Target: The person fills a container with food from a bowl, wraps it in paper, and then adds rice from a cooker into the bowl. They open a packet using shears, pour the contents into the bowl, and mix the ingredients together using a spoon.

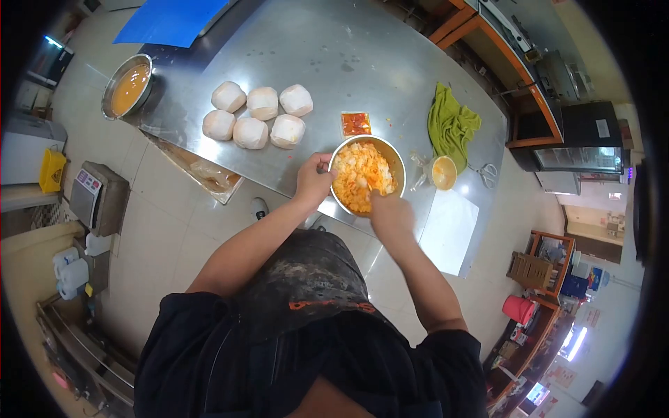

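A round metal bowl [396, 159] stands near the table's front edge. Inside it is a crumbly mixture [361, 167] of white and orange bits. My left hand [315, 179] grips the bowl's left rim, thumb at the edge. At the bowl's lower right, my right hand [391, 217] is closed with its fingertips over the mixture; it looks slightly blurred, and what it holds is hidden. Just beyond the bowl lies a small clear packet [356, 124] with red-orange contents. A small cup [444, 173] with orange residue is to the right.
Several pale, rounded dough-like blocks [250, 133] sit in two rows at left. A basin of orange liquid [130, 86] is at the table's left edge. On the right are a green cloth [451, 122], scissors [487, 174] and a white sheet [448, 228].
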Demonstrator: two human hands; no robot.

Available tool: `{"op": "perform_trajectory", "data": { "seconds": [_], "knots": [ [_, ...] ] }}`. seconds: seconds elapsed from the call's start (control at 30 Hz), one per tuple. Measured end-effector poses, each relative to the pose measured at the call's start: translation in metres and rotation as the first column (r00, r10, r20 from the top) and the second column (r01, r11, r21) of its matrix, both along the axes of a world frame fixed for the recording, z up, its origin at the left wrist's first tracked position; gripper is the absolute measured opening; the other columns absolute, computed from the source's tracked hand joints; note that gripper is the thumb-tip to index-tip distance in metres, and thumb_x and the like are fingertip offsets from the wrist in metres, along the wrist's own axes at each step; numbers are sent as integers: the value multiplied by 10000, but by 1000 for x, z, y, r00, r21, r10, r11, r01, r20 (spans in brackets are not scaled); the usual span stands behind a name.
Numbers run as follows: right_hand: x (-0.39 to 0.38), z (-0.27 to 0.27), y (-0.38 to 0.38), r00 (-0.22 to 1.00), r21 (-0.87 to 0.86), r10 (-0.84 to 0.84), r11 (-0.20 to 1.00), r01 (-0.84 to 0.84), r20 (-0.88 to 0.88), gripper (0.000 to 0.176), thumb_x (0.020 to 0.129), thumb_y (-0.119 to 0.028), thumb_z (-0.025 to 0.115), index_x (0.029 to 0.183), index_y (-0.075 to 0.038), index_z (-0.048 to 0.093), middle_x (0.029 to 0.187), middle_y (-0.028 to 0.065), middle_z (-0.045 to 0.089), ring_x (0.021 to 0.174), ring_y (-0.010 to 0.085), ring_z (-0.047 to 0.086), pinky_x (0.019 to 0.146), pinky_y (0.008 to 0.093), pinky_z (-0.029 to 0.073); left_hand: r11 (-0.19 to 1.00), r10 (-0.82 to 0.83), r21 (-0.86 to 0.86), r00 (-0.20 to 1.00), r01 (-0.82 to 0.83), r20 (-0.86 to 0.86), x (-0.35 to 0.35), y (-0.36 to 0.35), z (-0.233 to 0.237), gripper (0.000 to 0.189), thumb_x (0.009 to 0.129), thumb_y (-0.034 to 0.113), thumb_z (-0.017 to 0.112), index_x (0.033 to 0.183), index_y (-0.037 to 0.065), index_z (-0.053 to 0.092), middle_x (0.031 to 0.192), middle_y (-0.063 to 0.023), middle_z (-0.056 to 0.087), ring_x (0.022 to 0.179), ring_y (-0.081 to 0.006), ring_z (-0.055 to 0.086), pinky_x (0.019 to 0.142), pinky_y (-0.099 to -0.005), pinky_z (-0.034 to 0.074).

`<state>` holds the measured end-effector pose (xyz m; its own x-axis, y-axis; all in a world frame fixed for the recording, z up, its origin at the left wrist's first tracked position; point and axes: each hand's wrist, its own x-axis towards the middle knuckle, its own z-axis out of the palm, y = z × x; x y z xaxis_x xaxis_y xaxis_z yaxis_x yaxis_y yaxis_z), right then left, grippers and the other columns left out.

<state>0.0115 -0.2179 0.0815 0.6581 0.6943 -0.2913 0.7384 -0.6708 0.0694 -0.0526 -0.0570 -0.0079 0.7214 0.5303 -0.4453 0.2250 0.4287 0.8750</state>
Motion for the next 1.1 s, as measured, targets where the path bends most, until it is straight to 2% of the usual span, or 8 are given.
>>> {"op": "perform_trajectory", "data": {
  "seconds": [0.07,0.13,0.27,0.37,0.47,0.67,0.87,1.1],
  "knots": [
    [11,51,-11,990,121,62,990,-78,129,95,830,-68,554,841,-47,646,682,167,662,618,320,676,522,426,522,983,-16,185,1000,14,7,-1,5,-20,290,799,-10,645,1084,41,635,832,-17,559,746,-104,557,634,-262,486],
    [16,96,-2,994,-35,-112,993,112,12,122,833,-66,545,895,-57,650,699,167,663,647,330,677,540,441,518,964,-79,252,996,87,-44,-2,20,-12,254,788,-8,653,1038,34,647,797,-14,567,735,-104,547,673,-258,456],
    [61,-14,-4,988,26,-64,998,61,143,127,832,-130,605,955,-100,598,691,135,647,648,323,661,539,461,495,909,-276,306,959,282,-65,13,26,-11,256,798,-27,634,1051,11,615,825,-28,583,756,-113,567,646,-266,485],
    [90,-49,-11,985,30,169,985,-171,38,112,850,-149,597,942,-103,552,707,120,648,630,324,648,518,445,482,968,-237,-91,970,232,-49,13,24,5,298,816,-52,601,1108,-4,561,884,-50,587,775,-126,589,570,-280,524],
    [94,-31,-25,969,99,236,968,-229,-71,212,865,-102,517,1077,-113,522,706,156,649,662,350,657,556,473,501,983,-183,-2,981,183,-69,12,19,0,337,830,-70,575,1155,-7,514,926,-64,576,780,-135,602,503,-287,540],
    [48,55,-26,891,-22,449,893,-449,59,156,813,-105,559,952,-35,564,661,134,636,575,311,652,474,430,494,984,-174,-46,981,170,-88,8,12,-5,311,829,-64,576,1129,-11,517,919,-59,568,759,-132,597,532,-290,549],
    [1,28,-21,897,-15,411,908,-419,-165,84,801,-80,551,828,-41,620,624,123,626,577,303,659,504,406,528,979,-177,-112,982,169,-67,4,8,7,299,882,-37,538,1175,7,495,974,-61,569,820,-149,600,580,-309,550],
    [24,63,0,983,-82,173,981,-178,-66,129,832,-89,545,896,-52,651,746,146,669,708,333,679,608,442,535,969,-171,-189,983,156,-62,-5,5,6,342,856,-22,581,1178,8,469,931,-58,556,779,-146,613,573,-313,582]
  ]
}}
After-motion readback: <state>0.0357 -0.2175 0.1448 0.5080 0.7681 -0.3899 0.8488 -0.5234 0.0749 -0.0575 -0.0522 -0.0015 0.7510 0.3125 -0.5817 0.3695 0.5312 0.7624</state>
